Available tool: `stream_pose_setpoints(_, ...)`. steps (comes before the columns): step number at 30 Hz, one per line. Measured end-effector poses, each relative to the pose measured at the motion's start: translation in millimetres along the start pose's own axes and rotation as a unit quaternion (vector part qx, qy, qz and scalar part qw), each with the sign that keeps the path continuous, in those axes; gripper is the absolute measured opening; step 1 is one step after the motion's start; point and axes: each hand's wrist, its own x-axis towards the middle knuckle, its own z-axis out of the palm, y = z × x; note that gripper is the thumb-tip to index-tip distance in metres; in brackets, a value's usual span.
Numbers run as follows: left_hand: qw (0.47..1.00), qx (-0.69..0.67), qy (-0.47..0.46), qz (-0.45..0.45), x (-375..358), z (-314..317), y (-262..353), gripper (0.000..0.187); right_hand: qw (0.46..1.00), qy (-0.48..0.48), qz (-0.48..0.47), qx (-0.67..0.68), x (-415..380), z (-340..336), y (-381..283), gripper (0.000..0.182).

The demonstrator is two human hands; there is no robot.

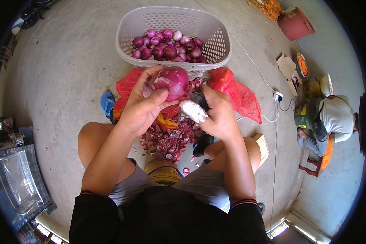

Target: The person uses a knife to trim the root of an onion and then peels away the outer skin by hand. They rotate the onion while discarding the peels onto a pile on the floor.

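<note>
A large red onion (173, 83) is held up in my left hand (139, 106), with the thumb across its near side and fingers behind it. Close to its right side, my right hand (219, 112) is closed around a small knife (199, 99); only part of its dark blade shows. A white wrapping (193, 111) covers one finger of that hand. Below both hands lies a heap of onion skins (166, 140) on a red mesh sack (246, 101). Just beyond stands a grey basket (124, 40) holding several red onions (171, 51).
A blue slipper (107, 103) lies left of the sack. A white cable (248, 57) runs along the floor to a power strip (277, 96). Another person (335, 120) sits at the right wall by shredded orange pieces (326, 153). A red bucket (296, 24) lies at far right.
</note>
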Motion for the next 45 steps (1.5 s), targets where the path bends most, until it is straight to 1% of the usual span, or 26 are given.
stream_pose_setpoints(2, 0.999, 0.025, 0.014, 0.026, -1, 2, -1, 0.055, 1.000, 0.004, 0.022, 0.007, 1, -1, -3, 0.028)
stream_pose_setpoints(5, 0.973, 0.206, -0.056, 0.088, 4, -5, 2, 0.062, 0.998, -0.014, 0.058, -0.001, 1, -5, -6, 0.029)
stream_pose_setpoints(7, 0.968, 0.227, -0.047, 0.091, 4, -4, 1, 0.063, 0.995, -0.035, 0.092, 0.001, 1, -10, -8, 0.028)
stream_pose_setpoints(11, 0.939, 0.314, -0.064, 0.127, 3, -6, -1, 0.063, 0.997, -0.041, 0.063, -0.009, 1, -14, -6, 0.027)
stream_pose_setpoints(14, 0.929, 0.333, -0.090, 0.130, 2, -3, 1, 0.063, 0.997, -0.048, 0.066, 0.007, 1, -14, -4, 0.028)
stream_pose_setpoints(17, 0.954, 0.273, -0.088, 0.084, -2, 6, 5, 0.060, 0.996, -0.052, 0.072, 0.007, 0, -15, -4, 0.028)
stream_pose_setpoints(23, 0.903, 0.395, -0.112, 0.125, 0, 1, 7, 0.061, 0.996, -0.056, 0.068, 0.000, -1, -15, -2, 0.026)
stream_pose_setpoints(31, 0.893, 0.410, -0.115, 0.142, 0, -1, 7, 0.061, 0.998, -0.053, 0.036, 0.008, -1, -13, 3, 0.017)
stream_pose_setpoints(34, 0.897, 0.405, -0.115, 0.136, 0, 0, 7, 0.061, 0.999, -0.038, -0.014, -0.003, -1, -13, 6, 0.018)
stream_pose_setpoints(37, 0.900, 0.398, -0.114, 0.139, -1, 0, 7, 0.061, 0.999, -0.026, -0.035, -0.012, -1, -12, 8, 0.020)
stream_pose_setpoints(40, 0.890, 0.412, -0.114, 0.159, 0, 0, 9, 0.061, 0.999, 0.009, -0.034, -0.013, 1, -12, 2, 0.022)
stream_pose_setpoints(43, 0.881, 0.422, -0.117, 0.177, 1, 1, 9, 0.062, 0.999, 0.026, -0.015, -0.043, -1, -12, 3, 0.025)
stream_pose_setpoints(45, 0.877, 0.429, -0.117, 0.182, 1, 1, 10, 0.062, 0.998, 0.008, -0.020, -0.050, -1, -14, 3, 0.025)
